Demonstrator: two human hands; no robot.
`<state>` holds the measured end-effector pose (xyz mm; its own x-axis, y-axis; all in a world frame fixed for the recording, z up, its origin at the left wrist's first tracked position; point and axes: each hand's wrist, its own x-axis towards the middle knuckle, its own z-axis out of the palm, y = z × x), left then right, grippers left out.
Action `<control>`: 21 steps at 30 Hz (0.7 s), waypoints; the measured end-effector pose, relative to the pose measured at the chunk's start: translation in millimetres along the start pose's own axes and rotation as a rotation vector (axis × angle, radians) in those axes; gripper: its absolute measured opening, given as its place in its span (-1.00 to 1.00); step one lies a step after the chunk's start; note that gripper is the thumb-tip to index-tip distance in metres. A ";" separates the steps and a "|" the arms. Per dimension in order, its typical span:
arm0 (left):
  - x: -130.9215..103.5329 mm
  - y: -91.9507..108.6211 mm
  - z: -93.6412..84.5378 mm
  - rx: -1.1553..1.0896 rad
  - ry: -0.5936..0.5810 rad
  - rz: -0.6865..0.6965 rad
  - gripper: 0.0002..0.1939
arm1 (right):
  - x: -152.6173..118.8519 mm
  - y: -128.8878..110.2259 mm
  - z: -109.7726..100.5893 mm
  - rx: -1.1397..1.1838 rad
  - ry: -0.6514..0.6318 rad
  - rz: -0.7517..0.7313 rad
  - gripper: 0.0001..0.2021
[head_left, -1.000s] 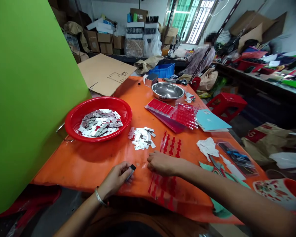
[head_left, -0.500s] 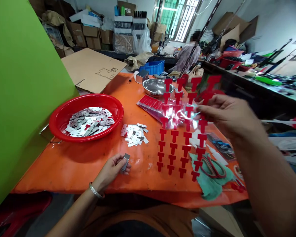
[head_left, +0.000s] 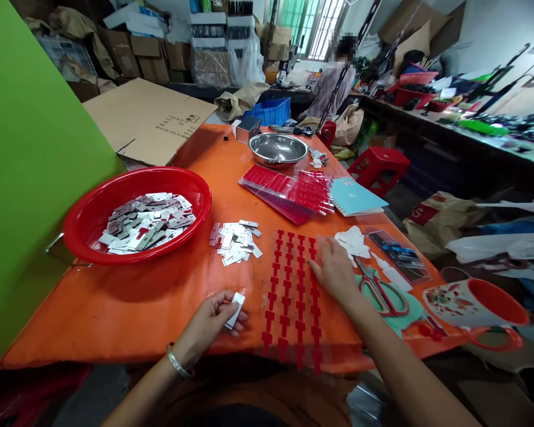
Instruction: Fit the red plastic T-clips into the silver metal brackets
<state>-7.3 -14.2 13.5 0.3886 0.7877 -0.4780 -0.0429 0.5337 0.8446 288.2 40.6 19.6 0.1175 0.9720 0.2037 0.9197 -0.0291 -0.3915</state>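
My left hand point(head_left: 220, 311) is closed on a small metal plate point(head_left: 235, 311) with a pale face, just above the front of the orange table. A clear sheet of red T-shaped stickers point(head_left: 286, 301) lies in rows to its right, its near end at the table's front edge. My right hand point(head_left: 334, 267) rests at the sheet's upper right side, thumb apart from the slightly blurred fingers. Beyond my left hand is a loose pile of similar metal plates point(head_left: 238, 242). Many more plates point(head_left: 149, 225) fill part of a red basin point(head_left: 137, 258) at the left.
Red-handled scissors point(head_left: 378, 293) lie on a green cloth point(head_left: 398, 323) beside a patterned mug point(head_left: 454, 302). More red sticker sheets point(head_left: 289, 188), a light-blue notebook point(head_left: 356, 196) and a steel bowl point(head_left: 278, 149) are farther back. A green panel point(head_left: 35, 148) borders the left. A person point(head_left: 331, 89) sits in the background.
My right hand has brought the raised sticker sheet down and left onto the table. My left hand still holds the plate, now turned with its pale face showing. The view has shifted slightly.
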 end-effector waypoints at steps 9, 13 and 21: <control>5.5 7.0 6.8 0.015 -0.011 -0.019 -0.62 | -2.0 -4.1 30.2 -0.226 -0.407 -0.268 -0.44; 5.4 8.7 6.5 -0.027 -0.010 -0.023 -0.60 | 19.9 6.0 35.1 -0.187 -0.385 -0.290 -0.45; 2.2 8.5 5.3 -0.078 -0.022 -0.048 -0.55 | -29.4 -37.0 20.8 0.214 -0.179 -0.159 -0.84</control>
<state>-1.9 -9.5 20.9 0.4118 0.7540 -0.5118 -0.0950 0.5941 0.7987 243.0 18.0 9.4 -0.1072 0.9865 0.1237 0.8190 0.1581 -0.5515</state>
